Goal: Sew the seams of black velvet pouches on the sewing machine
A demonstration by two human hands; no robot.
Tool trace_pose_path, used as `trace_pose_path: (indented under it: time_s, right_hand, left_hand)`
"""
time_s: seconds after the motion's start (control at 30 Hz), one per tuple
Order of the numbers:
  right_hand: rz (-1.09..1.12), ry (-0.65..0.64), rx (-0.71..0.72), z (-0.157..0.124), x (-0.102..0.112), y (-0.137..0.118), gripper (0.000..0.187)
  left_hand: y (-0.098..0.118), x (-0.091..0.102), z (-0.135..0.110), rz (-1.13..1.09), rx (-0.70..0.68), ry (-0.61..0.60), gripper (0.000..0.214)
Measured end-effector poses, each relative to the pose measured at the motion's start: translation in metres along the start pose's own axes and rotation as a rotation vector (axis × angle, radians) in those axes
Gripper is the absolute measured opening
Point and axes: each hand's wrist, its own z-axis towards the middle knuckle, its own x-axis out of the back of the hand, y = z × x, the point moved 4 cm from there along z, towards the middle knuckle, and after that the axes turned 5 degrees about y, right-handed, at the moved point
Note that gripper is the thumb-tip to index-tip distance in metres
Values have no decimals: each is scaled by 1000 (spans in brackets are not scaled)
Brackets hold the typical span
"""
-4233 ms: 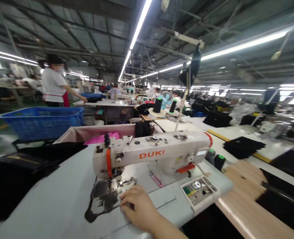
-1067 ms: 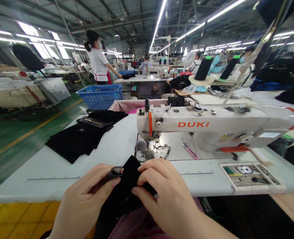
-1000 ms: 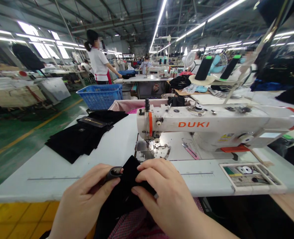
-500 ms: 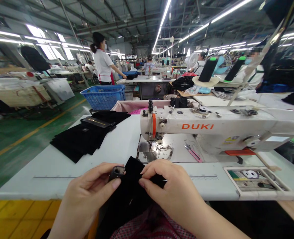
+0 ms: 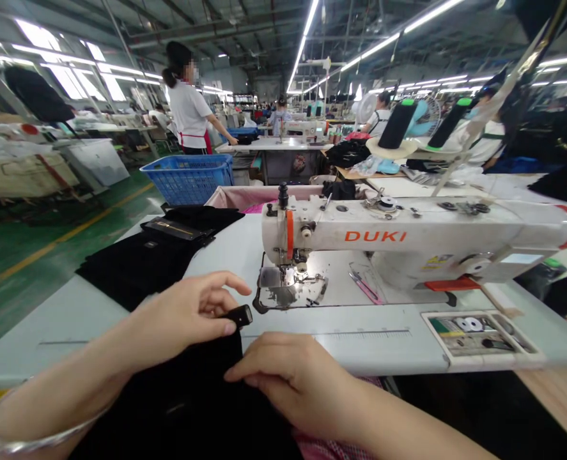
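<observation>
My left hand (image 5: 187, 313) pinches a small black loop (image 5: 241, 315) with a shiny end between thumb and fingers. My right hand (image 5: 295, 377) grips the edge of a black fabric piece (image 5: 206, 377), which hangs over the table's front edge onto my lap. Both hands are in front of the sewing machine (image 5: 422, 236), the loop just left of and below its needle area (image 5: 287, 278). Whether the loop is joined to the fabric, I cannot tell.
A stack of black fabric pieces (image 5: 134, 268) lies left on the table. Pink-handled thread snips (image 5: 365, 287) rest by the machine. A parts tray (image 5: 482, 338) is set in the table at right. Beyond are a blue basket (image 5: 187, 179) and a standing person (image 5: 187, 108).
The black fabric and loop have shifted, and more fabric now spreads to the left. My right hand has moved lower and left. My left forearm now reaches across the table from the left.
</observation>
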Motion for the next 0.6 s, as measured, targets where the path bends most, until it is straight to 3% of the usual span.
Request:
trace_pose_path:
  time_s: [0.07,0.2,0.27,0.4,0.5,0.6]
  right_hand:
    - [-156,-63,23,-4,-11,31,35]
    - [-691,-197,86,4,-22,87,25]
    - [-863,-218,106,17,-15,104,18]
    - [-944,-174,88,40,15,126,16]
    - [-949,-175,98,39,32,137,18]
    - [-922,-168,109,25,38,144,17]
  left_hand:
    - [-22,-11,29,70,-3,-20,40]
    - [-65,-26,89,233,-33,117,39]
    - [-75,-27,118,309,-66,213,36]
    - [-75,-28,164,449,-194,356,21]
    - [-72,-36,178,521,-272,401,20]
    - [-73,-49,167,569,-318,429,18]
